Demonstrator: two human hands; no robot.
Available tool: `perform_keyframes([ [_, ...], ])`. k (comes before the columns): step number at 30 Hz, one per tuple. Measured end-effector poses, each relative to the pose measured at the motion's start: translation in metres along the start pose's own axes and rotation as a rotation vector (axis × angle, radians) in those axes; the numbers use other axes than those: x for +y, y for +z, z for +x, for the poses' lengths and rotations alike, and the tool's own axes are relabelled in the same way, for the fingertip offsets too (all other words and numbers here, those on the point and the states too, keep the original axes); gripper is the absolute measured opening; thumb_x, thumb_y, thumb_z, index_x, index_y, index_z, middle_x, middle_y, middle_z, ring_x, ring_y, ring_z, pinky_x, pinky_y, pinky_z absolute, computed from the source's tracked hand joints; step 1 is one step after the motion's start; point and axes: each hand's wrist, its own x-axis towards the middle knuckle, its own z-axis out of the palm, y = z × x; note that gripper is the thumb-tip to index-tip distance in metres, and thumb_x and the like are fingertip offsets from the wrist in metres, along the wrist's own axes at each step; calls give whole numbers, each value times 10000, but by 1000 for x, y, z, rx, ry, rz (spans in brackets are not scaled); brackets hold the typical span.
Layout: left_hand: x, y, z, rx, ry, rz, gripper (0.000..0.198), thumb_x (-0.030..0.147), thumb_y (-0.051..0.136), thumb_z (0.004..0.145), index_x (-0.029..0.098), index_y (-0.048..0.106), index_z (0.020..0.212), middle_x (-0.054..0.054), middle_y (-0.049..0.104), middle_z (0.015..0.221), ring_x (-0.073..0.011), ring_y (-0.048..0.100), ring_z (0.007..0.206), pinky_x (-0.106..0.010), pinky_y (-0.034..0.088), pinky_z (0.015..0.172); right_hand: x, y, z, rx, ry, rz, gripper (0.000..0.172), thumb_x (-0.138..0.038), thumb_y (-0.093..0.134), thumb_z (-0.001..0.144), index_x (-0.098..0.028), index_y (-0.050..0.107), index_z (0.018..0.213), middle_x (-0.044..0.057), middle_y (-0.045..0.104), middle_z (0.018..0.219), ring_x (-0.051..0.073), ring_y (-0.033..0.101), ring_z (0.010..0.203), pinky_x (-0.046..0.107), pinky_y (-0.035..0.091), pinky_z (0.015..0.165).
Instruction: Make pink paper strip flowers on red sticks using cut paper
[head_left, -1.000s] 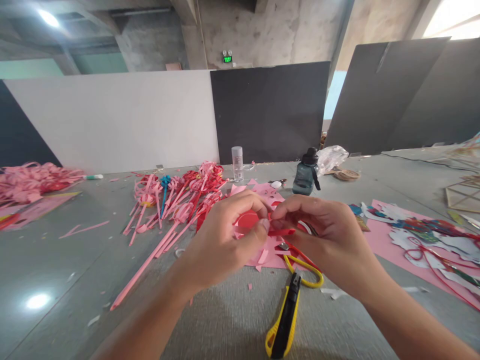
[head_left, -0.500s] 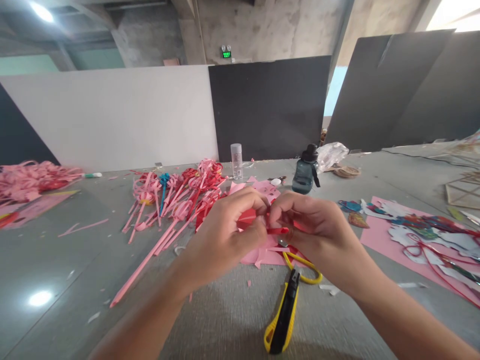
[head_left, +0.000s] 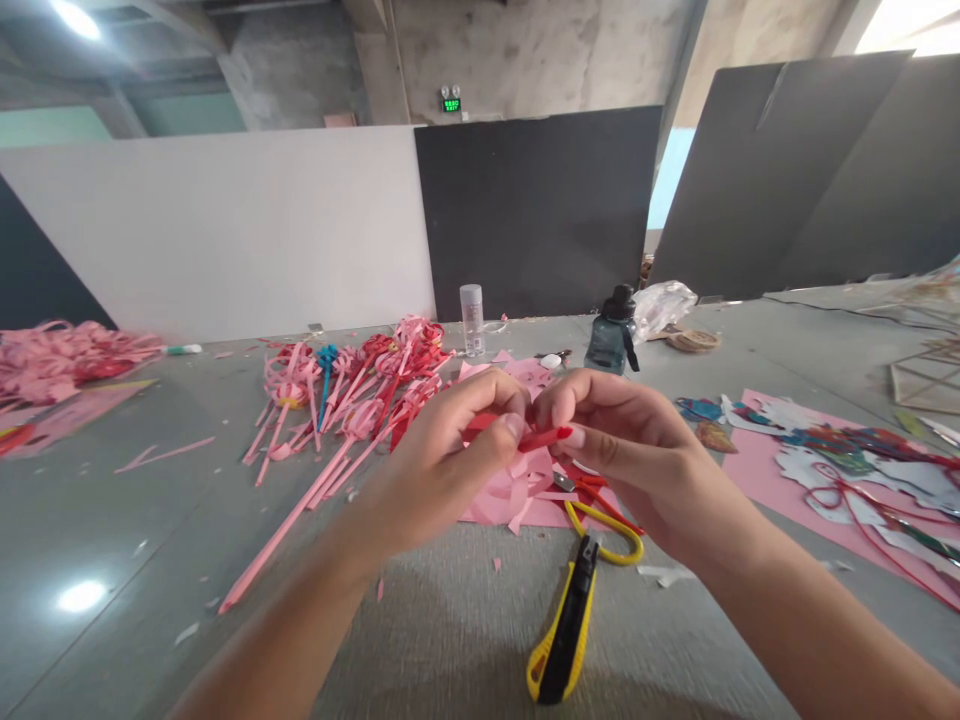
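Between my two hands is a thin rolled strip of red paper [head_left: 541, 440]. My left hand [head_left: 466, 450] pinches it between thumb and fingers from the left. On the other side my right hand [head_left: 626, 440] is closed on its right end, thumb and forefinger near the tip. Below the hands lie pink paper sheets and scraps [head_left: 499, 500]. Scissors with a yellow handle loop [head_left: 634, 550] rest partly under my right hand, with a red handle beside it. Closest to me is a yellow and black utility knife [head_left: 562, 630].
Pink and red paper flowers on stems [head_left: 360, 390] lie left of centre. More curled paper [head_left: 67, 360] is heaped at far left. A clear bottle [head_left: 472, 322] and a dark water bottle [head_left: 611, 335] stand behind. Painted cut-outs rest on a pink sheet [head_left: 739, 470] at right.
Both hands have risen slightly, and the right thumb has stretched out along the red paper strip. More of the scissors and the red handle shows beneath the hands.
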Motion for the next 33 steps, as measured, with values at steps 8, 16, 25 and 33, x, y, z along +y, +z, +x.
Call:
perform_keyframes([
  [8, 4, 0, -3, -13, -39, -111, 173, 339, 494, 1021, 205, 602, 1007, -36, 605, 989, -170, 562, 916, -303, 484, 797, 0, 9, 0, 96, -57, -3, 133, -269, 806, 863, -198, 699, 825, -1, 638, 799, 101, 567, 709, 230, 486, 643],
  [16, 2, -5, -4, -101, -49, -156, 177, 333, 593, 960, 233, 599, 1105, -58, 618, 1069, -197, 602, 993, -334, 540, 867, -1, 6, -1, 160, -68, -76, 161, -324, 822, 848, -211, 707, 844, 5, 664, 823, 115, 603, 725, 238, 513, 636],
  [25, -7, -8, -2, -228, -85, -238, 266, 255, 687, 932, 249, 577, 1174, -51, 589, 1124, -189, 606, 1061, -324, 553, 906, -3, 5, 0, 118, -86, -48, 163, -323, 798, 872, -217, 676, 852, 8, 667, 830, 129, 618, 740, 259, 521, 663],
  [33, -7, -7, -1, -194, -91, -244, 259, 194, 694, 926, 250, 573, 1147, -21, 645, 1031, -157, 635, 983, -285, 542, 866, -2, 1, 1, 115, -84, -18, 104, -285, 764, 911, -218, 687, 893, 10, 692, 818, 117, 625, 707, 240, 515, 628],
])
